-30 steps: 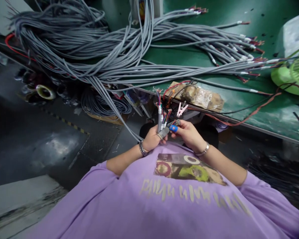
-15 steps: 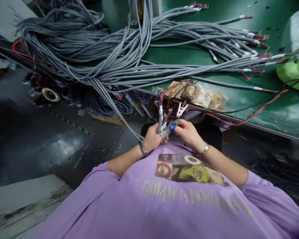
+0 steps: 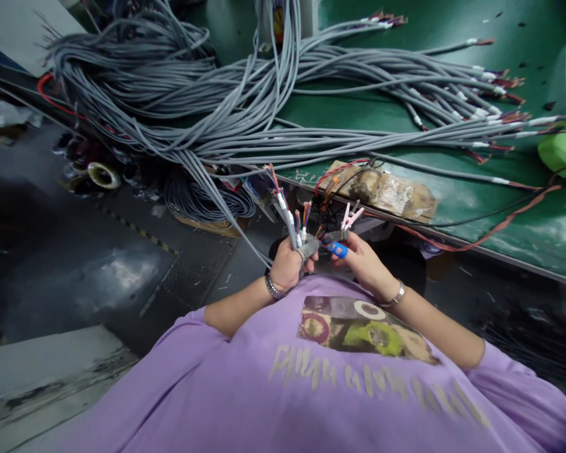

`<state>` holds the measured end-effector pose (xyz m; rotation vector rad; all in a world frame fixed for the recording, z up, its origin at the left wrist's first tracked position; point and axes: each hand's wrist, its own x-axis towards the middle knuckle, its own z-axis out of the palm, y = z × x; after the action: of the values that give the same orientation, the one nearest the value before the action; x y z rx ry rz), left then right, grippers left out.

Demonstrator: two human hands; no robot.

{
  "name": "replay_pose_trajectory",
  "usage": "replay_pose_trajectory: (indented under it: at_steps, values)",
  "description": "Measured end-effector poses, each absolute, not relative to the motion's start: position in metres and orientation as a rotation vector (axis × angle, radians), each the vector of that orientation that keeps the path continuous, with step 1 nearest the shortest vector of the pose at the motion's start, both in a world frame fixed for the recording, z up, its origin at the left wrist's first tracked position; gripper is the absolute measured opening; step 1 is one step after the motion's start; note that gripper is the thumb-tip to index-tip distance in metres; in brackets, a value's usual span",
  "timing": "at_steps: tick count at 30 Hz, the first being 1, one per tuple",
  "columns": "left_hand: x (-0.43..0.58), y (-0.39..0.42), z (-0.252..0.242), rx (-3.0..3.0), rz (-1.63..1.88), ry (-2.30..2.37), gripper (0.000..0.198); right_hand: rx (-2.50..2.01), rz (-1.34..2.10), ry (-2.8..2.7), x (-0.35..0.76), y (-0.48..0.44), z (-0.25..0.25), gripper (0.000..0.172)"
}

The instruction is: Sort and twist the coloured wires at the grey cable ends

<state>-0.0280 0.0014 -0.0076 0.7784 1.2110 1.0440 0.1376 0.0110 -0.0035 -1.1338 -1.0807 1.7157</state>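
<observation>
My left hand (image 3: 285,267) is closed around several grey cables (image 3: 290,228), whose white-banded ends and bare coloured wires (image 3: 276,182) point up. A grey wrap covers one of its fingertips. Short coloured wires (image 3: 319,234) show between my two hands, by the left fingertips. Close on the right is my right hand (image 3: 364,267), with a blue cover (image 3: 338,250) on its thumb and a grey wrap on its forefinger. Its thumb and forefinger are slightly apart, the forefinger near the wires. A pink clip (image 3: 351,217) is just above this hand.
A large heap of grey cables (image 3: 170,82) covers much of the green table (image 3: 453,195), stripped ends to the right. A taped brown block (image 3: 387,192) lies at the front edge, with a red cord (image 3: 490,238) beside it. Coiled cable (image 3: 207,198) sits below.
My right hand has drawn a little right, away from my left, and its thumb has come off the wires. The cable ends in my left hand have tilted left and spread.
</observation>
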Motion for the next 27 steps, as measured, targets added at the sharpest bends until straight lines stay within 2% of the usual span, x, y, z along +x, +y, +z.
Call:
replay_pose_trajectory:
  at_steps: [6,11,14,21,27]
  values:
    - [-0.026,-0.001,-0.01,0.817,0.93,1.238,0.039,-1.091,1.711,-1.034,0.123,0.019,0.001,0.041]
    - [-0.032,0.002,-0.011,0.875,0.701,1.171,0.038,-1.095,1.733,-1.133,0.123,0.019,-0.006,0.028]
    - [-0.033,0.002,-0.011,0.857,0.721,1.163,0.037,-1.134,1.666,-1.157,0.123,0.018,-0.01,0.024]
    - [-0.03,-0.004,-0.013,0.758,0.998,1.165,0.035,-1.154,1.85,-0.798,0.117,0.012,-0.011,0.035]
    - [-0.031,-0.004,-0.014,0.74,0.98,1.202,0.036,-1.035,1.926,-0.871,0.122,0.015,-0.002,0.043]
